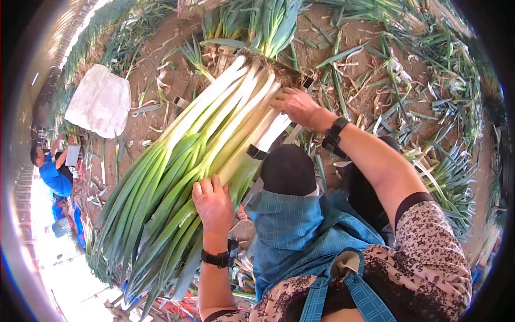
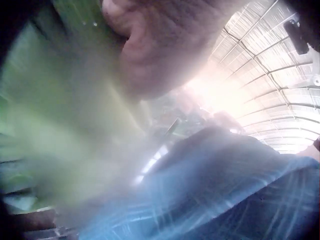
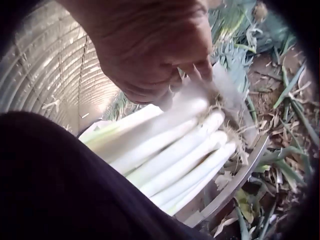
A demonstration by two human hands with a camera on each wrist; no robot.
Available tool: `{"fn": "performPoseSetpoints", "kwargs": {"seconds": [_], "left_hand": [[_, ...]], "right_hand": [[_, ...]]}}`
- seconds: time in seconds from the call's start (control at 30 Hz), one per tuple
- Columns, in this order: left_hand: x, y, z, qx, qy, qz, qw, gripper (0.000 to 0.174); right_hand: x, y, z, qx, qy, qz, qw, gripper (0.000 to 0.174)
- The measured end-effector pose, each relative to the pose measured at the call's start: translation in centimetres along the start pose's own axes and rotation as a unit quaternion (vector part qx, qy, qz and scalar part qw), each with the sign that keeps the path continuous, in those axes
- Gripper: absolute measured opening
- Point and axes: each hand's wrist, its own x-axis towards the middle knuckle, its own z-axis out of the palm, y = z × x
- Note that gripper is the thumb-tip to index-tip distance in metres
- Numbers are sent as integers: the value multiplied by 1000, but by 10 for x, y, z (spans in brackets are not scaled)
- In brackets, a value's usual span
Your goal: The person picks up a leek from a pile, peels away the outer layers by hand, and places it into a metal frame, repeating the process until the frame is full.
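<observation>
Leeks (image 1: 214, 126) lie side by side in a large bundle, white root ends away from me and green leaves spreading toward the lower left. My left hand (image 1: 213, 203) holds a leek at the near side of the bundle, where the stalk turns green. In the left wrist view, the left hand (image 2: 160, 50) is against blurred green leaves. My right hand (image 1: 300, 107) grips the white end of a leek close to the roots. The right wrist view has the right hand (image 3: 155, 55) above several white stalks (image 3: 175, 150), its fingertips partly hidden by blur.
A metal rack (image 3: 232, 195) with upright black-tipped ends (image 1: 256, 152) frames the bundle. More leeks (image 1: 276, 27) stand beyond the roots. Loose leaves litter the soil on the right. A white sack (image 1: 99, 102) lies at left, and a person in blue (image 1: 56, 174) is farther off.
</observation>
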Motion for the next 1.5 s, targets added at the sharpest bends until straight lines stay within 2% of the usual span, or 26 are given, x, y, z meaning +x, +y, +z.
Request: {"fn": "performPoseSetpoints", "kwargs": {"seconds": [0.07, 0.2, 0.27, 0.33, 0.37, 0.5, 0.53, 0.6, 0.63, 0.67, 0.73, 0.77, 0.83, 0.87, 0.93, 0.97, 1.0, 1.03, 1.07, 1.1, 1.17, 1.2, 1.33, 1.37, 1.4, 1.5], "left_hand": [[3, -1, -3, -9, -18, 1, 1000, 36], [11, -4, 0, -26, -27, 1, 999, 34], [6, 9, 1, -52, -37, -11, 998, 26], [4, 13, 9, -13, -73, -33, 997, 24], [4, 17, 10, -12, -105, -53, 993, 22], [0, 13, 8, -9, -40, -1, 999, 24], [-3, 10, 6, -13, -55, 3, 998, 24], [-26, -18, 31, 115, 29, 142, 983, 27], [-26, -28, 52, 58, -59, 32, 996, 30], [-25, -14, 45, 68, -17, -12, 997, 28], [-5, 23, 18, 53, -19, 98, 994, 28], [-2, 33, 7, 82, 3, 120, 989, 28], [6, 46, -12, 125, 52, 144, 980, 29], [5, 52, -16, 114, 77, 150, 979, 29], [12, 62, -18, 57, 107, 161, 980, 28], [17, 69, -19, 24, 116, 172, 978, 28], [23, 72, -22, -6, 123, 186, 975, 27], [29, 82, -23, -48, 128, 197, 971, 27], [36, 93, -24, -82, 133, 214, 964, 27], [40, 105, -27, -92, 136, 234, 958, 27], [48, 160, -32, -119, 141, 292, 938, 26], [49, 191, -35, -118, 142, 325, 927, 26], [58, 270, -26, -120, 77, 531, 835, 25], [68, 266, 1, -171, 17, 519, 837, 21], [68, 271, 7, -160, -17, 537, 828, 27], [64, 284, 17, -167, -82, 565, 804, 23]], "right_hand": [[0, 7, -6, -15, -24, -57, 998, 37], [-6, 19, 13, 32, 124, -90, 988, 27], [-13, 8, 3, 6, 38, -47, 998, 36], [-11, 15, 17, 3, 77, -57, 995, 38], [-8, 16, 15, -7, 19, -47, 999, 40], [-17, 14, -8, 82, -52, -16, 995, 50], [-26, 17, -18, 154, -27, -10, 988, 53], [-57, 16, -80, 305, -65, 94, 945, 52], [-74, 28, -97, 246, -52, 119, 961, 49], [-112, 27, -132, 184, -50, 149, 970, 47], [-195, 6, -198, 206, 3, 237, 949, 43], [-238, -3, -215, 252, 3, 296, 921, 45], [-341, -6, -167, 287, 199, 341, 873, 50], [-391, -22, -147, 315, 220, 394, 835, 53], [-493, -60, -72, 408, 301, 542, 671, 48], [-552, -83, 7, 438, 397, 584, 556, 40], [-619, -105, 78, 221, 142, 742, 617, 26], [-643, -157, 82, 239, 243, 853, 395, 19], [-728, -201, 185, 100, 101, 829, 541, 23], [-727, -238, 165, 148, 163, 921, 322, 23], [-746, -302, 177, 57, -104, 890, 440, 17], [-752, -319, 178, 36, -156, 864, 477, 8], [-761, -313, 212, -54, 56, 818, 569, 5], [-760, -291, 213, 231, 317, 860, 326, 3], [-753, -264, 198, 293, 593, 749, -35, 3], [-791, -240, 227, 317, 676, 665, -37, 18]]}}
